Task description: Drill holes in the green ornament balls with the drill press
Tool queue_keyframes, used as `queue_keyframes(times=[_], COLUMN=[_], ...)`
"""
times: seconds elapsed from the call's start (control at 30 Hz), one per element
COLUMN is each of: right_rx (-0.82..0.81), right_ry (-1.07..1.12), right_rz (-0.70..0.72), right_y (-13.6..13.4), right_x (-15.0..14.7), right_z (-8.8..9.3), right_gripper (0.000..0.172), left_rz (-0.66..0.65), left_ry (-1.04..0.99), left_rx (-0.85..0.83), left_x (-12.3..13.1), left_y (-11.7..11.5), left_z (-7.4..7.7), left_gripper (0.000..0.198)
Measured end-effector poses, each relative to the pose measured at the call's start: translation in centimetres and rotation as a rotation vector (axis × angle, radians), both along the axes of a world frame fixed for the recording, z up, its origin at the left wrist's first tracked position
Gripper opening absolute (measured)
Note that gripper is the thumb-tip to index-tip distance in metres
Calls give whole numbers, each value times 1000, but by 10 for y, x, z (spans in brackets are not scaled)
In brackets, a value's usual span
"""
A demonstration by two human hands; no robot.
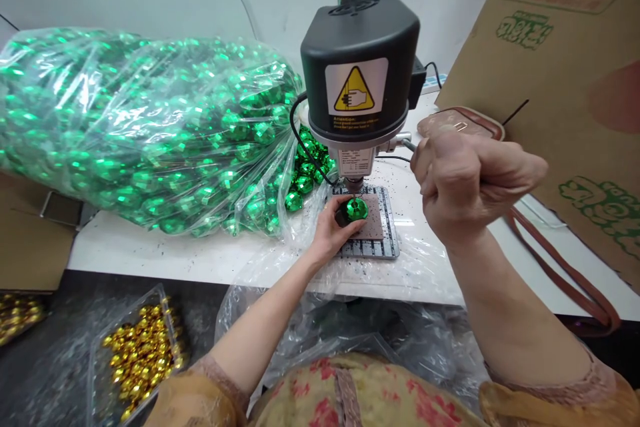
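My left hand [331,230] pinches a shiny green faceted ball [357,208] and holds it on the small brown pad [373,227] of the drill press base, right under the spindle. My right hand [465,177] is closed in a fist around the press's feed lever [406,143] on the machine's right side. The black press head [359,63] with a yellow warning label hangs over the ball.
A big clear bag of green balls [135,127] lies on the white table [150,253] to the left, its mouth spilling toward the press. Cardboard sheets [565,80] lean at right, with a brown strapped bag [460,121]. A clear tray of gold balls [137,353] sits below.
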State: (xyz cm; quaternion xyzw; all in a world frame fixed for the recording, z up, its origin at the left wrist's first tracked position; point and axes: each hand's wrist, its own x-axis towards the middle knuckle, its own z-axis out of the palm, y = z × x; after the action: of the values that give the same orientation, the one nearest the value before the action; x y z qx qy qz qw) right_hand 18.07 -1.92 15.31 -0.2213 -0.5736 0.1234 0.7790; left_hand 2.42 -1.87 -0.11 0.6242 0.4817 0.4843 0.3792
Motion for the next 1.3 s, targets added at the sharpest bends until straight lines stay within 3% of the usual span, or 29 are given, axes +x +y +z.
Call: queue_keyframes(times=[0.73, 0.83, 1.0, 1.13, 1.2, 1.3], right_rx=[299, 235, -11, -104, -109, -70], right_ry=[-160, -136, 21, 14, 6, 21], right_rz=[50, 46, 82, 188, 203, 204], right_y=[7, 5, 11, 17, 19, 20], right_x=[11, 9, 4, 7, 8, 8], right_z=[-34, -22, 25, 45, 45, 43], right_gripper=[48, 48, 47, 47, 46, 44], left_rz=[7, 13, 65, 229, 148, -265], left_ry=[5, -1, -31, 98, 182, 337], left_rx=[59, 45, 35, 125, 235, 398], left_x=[-1, 0, 5, 4, -2, -15], left_y=[3, 2, 1, -26, -53, -100], left_z=[-9, -9, -6, 7, 13, 11], left_gripper=[51, 52, 51, 44, 43, 46])
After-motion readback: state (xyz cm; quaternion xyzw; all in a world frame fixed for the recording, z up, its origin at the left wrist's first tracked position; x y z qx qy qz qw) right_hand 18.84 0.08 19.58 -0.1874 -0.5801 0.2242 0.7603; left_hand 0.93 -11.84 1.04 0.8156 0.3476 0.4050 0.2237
